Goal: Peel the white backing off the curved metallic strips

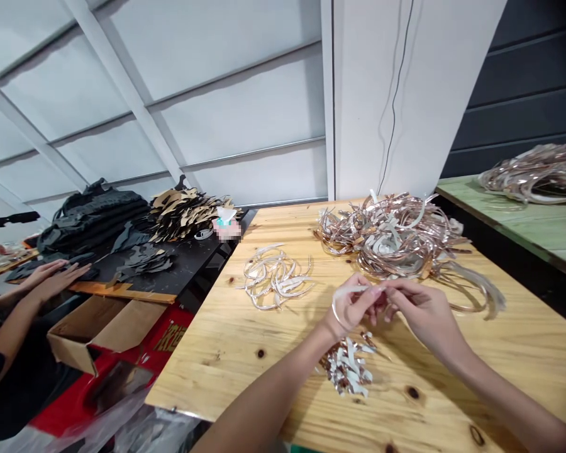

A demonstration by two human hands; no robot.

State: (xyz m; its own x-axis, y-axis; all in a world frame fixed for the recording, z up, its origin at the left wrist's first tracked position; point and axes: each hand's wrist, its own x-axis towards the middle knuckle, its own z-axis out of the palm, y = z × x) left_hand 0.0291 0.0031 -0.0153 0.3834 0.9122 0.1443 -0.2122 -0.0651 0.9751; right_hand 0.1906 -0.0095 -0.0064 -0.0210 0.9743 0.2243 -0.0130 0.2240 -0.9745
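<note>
My left hand (353,308) and my right hand (417,308) meet over the wooden table (245,352). Both pinch one thin curved strip (346,294), pale on one side, that loops round my left hand. Right behind them lies a big tangled pile of shiny rose-gold strips (391,236). To the left a smaller pile of pale curved strips (276,277) lies flat. Under my wrists sits a small heap of short shiny scraps (349,368).
Another person's hands (51,277) rest on a dark bench (170,270) at the left, by black cut pieces (94,217) and tan cut pieces (183,214). An open cardboard box (99,330) stands below. A green table (538,223) at right carries more shiny strips (535,173).
</note>
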